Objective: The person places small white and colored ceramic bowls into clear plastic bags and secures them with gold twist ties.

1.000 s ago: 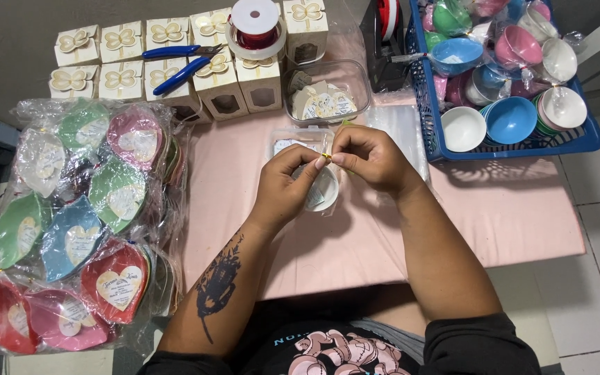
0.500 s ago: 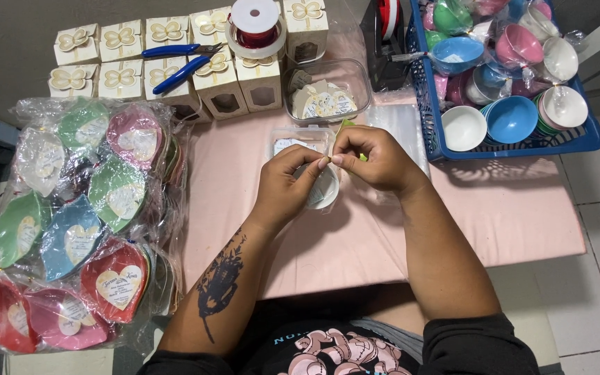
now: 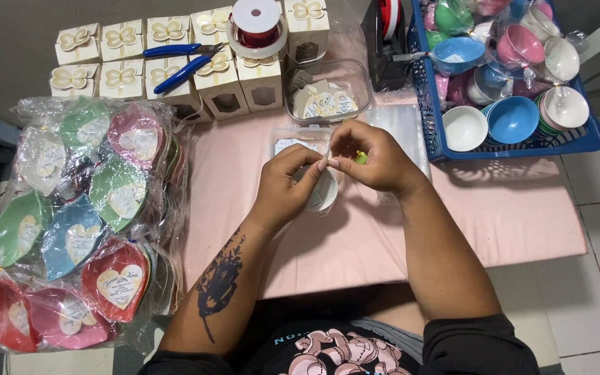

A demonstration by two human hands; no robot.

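Change: both hands sit almost where they were 1 second ago; the right hand has drawn slightly toward the left, so the fingertips now meet.
Table (image 3: 508, 208): pink top, hands at work over its middle.
Done pile: a heap of wrapped heart-shaped dishes (image 3: 78, 222) on the left, plainly finished.
Left to do: a blue basket (image 3: 522, 146) of bare bowls on the right, so much work remains.
Boxes: 2 rows of small white gift boxes (image 3: 119, 59), blue pliers (image 3: 178, 62) and a red ribbon spool (image 3: 256, 24) on top.
Tags: a clear tray of paper tags (image 3: 324, 101).
Left hand (image 3: 287, 189): fingers pinched together over a small white dish (image 3: 326, 196).
Right hand (image 3: 373, 158): fingertips closed on a tiny yellow-green piece (image 3: 360, 157), perhaps a tie; too small to tell.
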